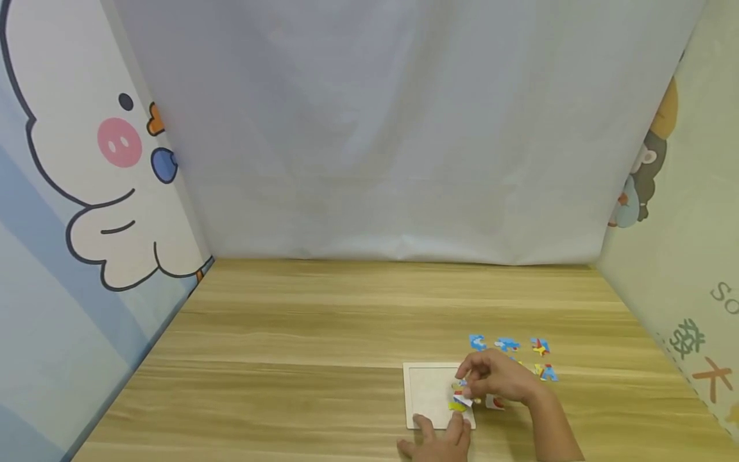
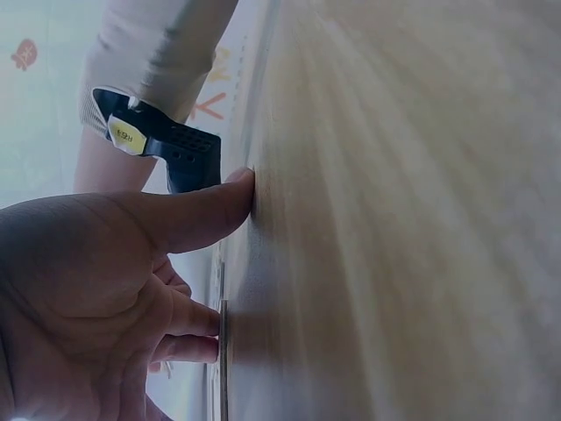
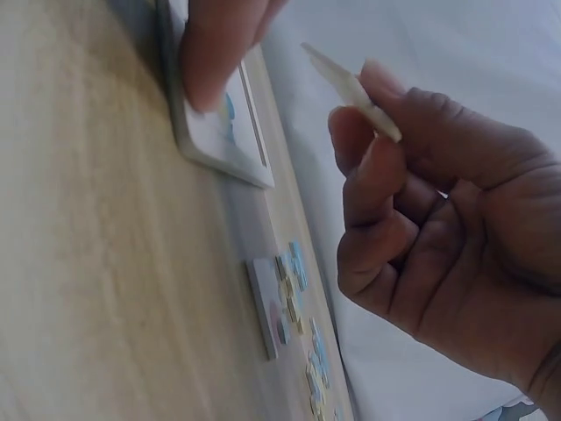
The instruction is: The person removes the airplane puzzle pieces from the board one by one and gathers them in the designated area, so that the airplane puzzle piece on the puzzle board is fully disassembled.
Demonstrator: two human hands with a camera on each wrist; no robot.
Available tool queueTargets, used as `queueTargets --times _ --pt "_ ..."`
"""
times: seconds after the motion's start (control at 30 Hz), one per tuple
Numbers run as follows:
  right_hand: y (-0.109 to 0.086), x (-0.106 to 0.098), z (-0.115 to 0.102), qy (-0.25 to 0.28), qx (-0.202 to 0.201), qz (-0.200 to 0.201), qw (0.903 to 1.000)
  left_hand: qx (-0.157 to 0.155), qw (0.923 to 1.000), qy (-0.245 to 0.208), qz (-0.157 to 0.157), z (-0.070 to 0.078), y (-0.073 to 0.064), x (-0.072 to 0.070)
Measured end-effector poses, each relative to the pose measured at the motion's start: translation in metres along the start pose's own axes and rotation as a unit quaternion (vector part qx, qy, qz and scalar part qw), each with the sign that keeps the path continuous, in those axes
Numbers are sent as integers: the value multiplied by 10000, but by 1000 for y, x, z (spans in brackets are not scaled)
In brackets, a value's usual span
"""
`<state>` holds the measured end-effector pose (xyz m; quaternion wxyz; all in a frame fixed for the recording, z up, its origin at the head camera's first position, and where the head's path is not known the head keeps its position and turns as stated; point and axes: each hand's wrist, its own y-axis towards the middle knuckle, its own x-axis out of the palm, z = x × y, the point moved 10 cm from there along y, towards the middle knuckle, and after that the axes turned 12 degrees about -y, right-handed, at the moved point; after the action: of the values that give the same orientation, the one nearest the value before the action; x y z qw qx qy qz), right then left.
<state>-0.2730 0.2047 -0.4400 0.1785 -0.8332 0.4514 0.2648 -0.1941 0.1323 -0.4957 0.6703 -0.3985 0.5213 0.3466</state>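
Observation:
A pale wooden puzzle tray (image 1: 407,394) lies near the front of the table. My left hand (image 1: 441,441) rests at its near edge, fingers spread, with fingertips on the rim; in the left wrist view, the thumb (image 2: 206,210) touches the tabletop. Over the tray's right side, my right hand (image 1: 499,378) pinches a jigsaw piece (image 3: 355,92) between thumb and fingers, tilted and raised. A yellow-green patch of puzzle (image 1: 457,407) shows inside the tray's lower right corner, partly covered by the hands.
Several loose jigsaw pieces lie right of the tray, among them a blue one (image 1: 476,342), a blue-red-yellow one (image 1: 541,346) and a white-red one (image 1: 494,402). A grey-white curtain (image 1: 392,160) hangs at the table's back. Printed panels stand on both sides.

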Motion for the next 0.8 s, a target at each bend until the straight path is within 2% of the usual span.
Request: queueTargets --times 0.27,0.57,0.7,0.8 --pt "-9 -11 6 -59 225 117 9997 -59 9999 -71 51 0 1 -1" --pt "-23 -18 9 -153 250 117 9995 -83 9999 -143 27 1 2 1" --pt "-29 -25 14 -175 302 258 9991 -108 9993 -322 130 1 1 -1" --pt "-35 -30 15 -120 204 292 9993 -89 9993 -271 222 1 0 -3"
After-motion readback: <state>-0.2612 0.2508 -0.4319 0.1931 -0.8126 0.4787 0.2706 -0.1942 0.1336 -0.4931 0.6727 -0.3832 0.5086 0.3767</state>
